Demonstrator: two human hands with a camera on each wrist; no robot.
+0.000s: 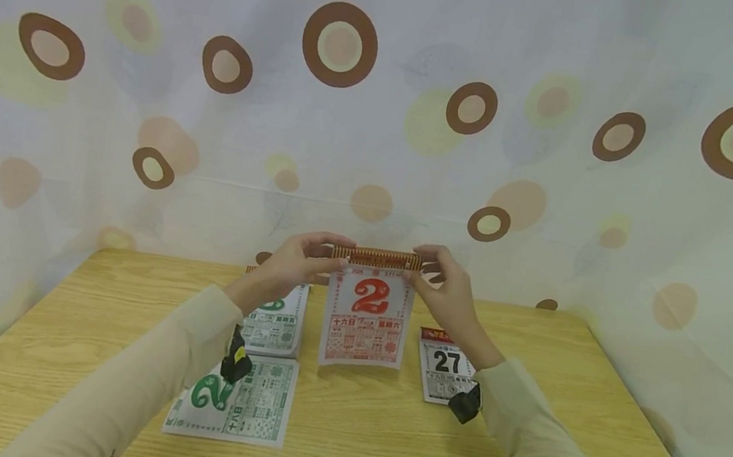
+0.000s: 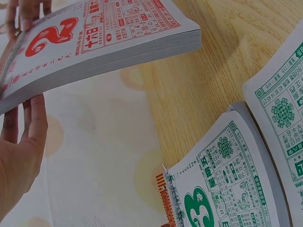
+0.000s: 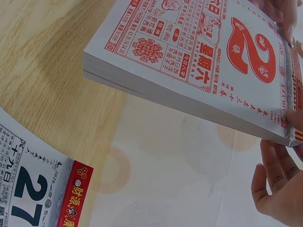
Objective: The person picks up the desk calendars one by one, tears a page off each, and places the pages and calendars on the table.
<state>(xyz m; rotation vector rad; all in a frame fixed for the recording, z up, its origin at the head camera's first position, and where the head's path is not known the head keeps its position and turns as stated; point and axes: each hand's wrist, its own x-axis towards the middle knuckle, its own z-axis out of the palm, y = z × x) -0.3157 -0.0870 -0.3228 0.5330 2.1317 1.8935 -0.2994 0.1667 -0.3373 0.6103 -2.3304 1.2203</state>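
A thick tear-off calendar (image 1: 367,317) with a large red 2 on its top sheet is held up above the middle of the table. My left hand (image 1: 302,260) grips the left end of its striped binding strip (image 1: 378,259), and my right hand (image 1: 445,289) grips the right end. In the right wrist view, the thumb lies on the front of the calendar (image 3: 203,56), with fingers behind it. The left wrist view shows the calendar's page block (image 2: 118,59) from the side, fingers of the left hand (image 2: 21,156) underneath.
At the left lies a calendar with a green number (image 1: 273,324); in front of it is a sheet with a green 2 (image 1: 239,401). A smaller calendar showing 27 (image 1: 446,366) lies at the right. Behind the wooden table (image 1: 353,435) hangs a spotted curtain (image 1: 380,122).
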